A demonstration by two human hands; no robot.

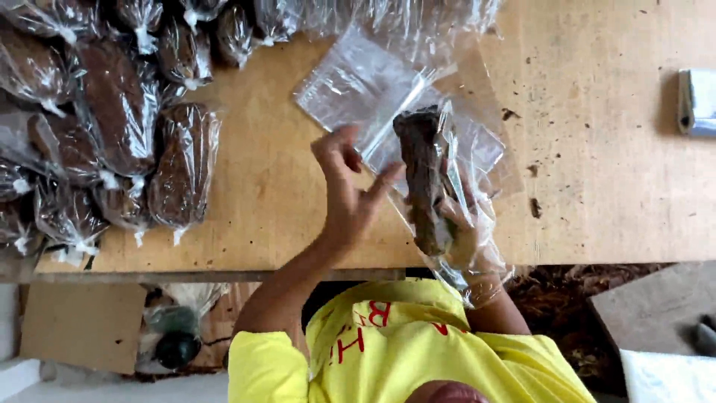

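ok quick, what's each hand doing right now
Left hand: open, fingers spread, holding nothing, next to the clear bag.
Right hand: inside the clear bag, closed on a dark brown lump.

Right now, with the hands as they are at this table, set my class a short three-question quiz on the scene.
1. True or false: the right hand, inside a clear bag, has its grip on a brown lump.
2. Where do the filled bags lie on the table? A: on the person's left. B: on the person's right. C: under the hands.
3. Which hand has its fingers spread open?

Key: 1 true. 2 A. 3 the left hand.
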